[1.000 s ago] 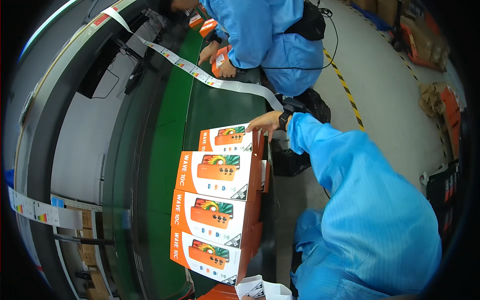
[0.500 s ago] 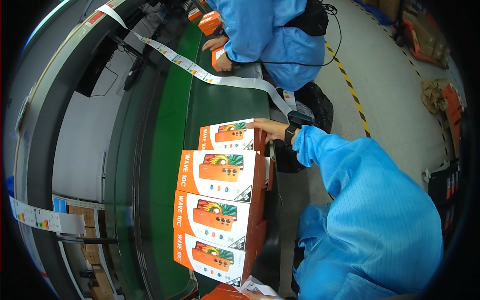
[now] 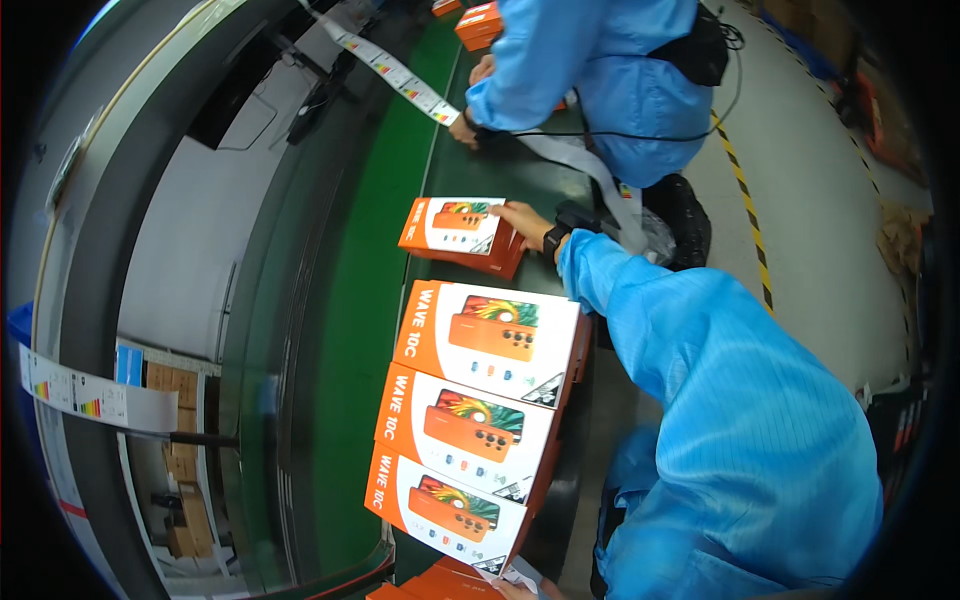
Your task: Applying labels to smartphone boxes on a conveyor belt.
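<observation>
My right hand, with a dark watch on the wrist, grips the right end of an orange and white smartphone box. Its thumb lies on the top edge. A gap separates that box from a row of three like boxes nearer me, lying side by side with their printed faces up. At the bottom edge, partly cut off, my left hand pinches a white paper strip by the nearest box of the row. Beneath it shows part of another orange box.
A co-worker in blue stands at the far end, one hand by a long label strip. More orange boxes lie beyond. The green conveyor runs along the left. A black bag stands right of the bench.
My right hand has moved the far box away from the row, opening a gap. The view has shifted, and the co-worker's hand has come to the label strip.
</observation>
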Available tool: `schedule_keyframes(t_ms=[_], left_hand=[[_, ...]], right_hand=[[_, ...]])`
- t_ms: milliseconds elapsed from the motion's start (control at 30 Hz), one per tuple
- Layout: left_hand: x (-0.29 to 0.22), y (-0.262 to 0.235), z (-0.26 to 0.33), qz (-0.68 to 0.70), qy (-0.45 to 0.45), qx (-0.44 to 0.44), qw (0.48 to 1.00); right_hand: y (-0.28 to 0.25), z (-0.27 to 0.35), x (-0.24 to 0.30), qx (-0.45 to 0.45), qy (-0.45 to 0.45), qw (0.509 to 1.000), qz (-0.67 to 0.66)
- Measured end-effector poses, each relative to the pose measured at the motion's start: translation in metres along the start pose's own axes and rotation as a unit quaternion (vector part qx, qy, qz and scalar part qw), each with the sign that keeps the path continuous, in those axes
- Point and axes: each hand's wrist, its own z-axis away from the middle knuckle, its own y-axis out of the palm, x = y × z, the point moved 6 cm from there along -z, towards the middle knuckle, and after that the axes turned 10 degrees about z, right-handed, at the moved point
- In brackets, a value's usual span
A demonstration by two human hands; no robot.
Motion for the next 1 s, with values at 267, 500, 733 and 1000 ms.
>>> schedule_keyframes(t_ms=[267,500,733,1000], left_hand=[[0.009,-0.005,0.005,0.0,-0.024,-0.045,0.999],[0.017,-0.022,0.025,0.018,-0.032,-0.063,0.997],[-0.02,-0.034,0.068,0.163,-0.016,-0.028,0.986],[-0.079,-0.09,0.085,-0.055,0.123,-0.07,0.988]], right_hand=[[-0.008,-0.067,0.01,-0.012,-0.008,0.996,0.086],[-0.04,-0.05,0.03,-0.095,-0.06,0.975,0.193],[-0.003,0.116,0.13,0.007,-0.349,0.935,0.062],[0.202,0.437,0.108,0.624,-0.501,0.559,0.214]])
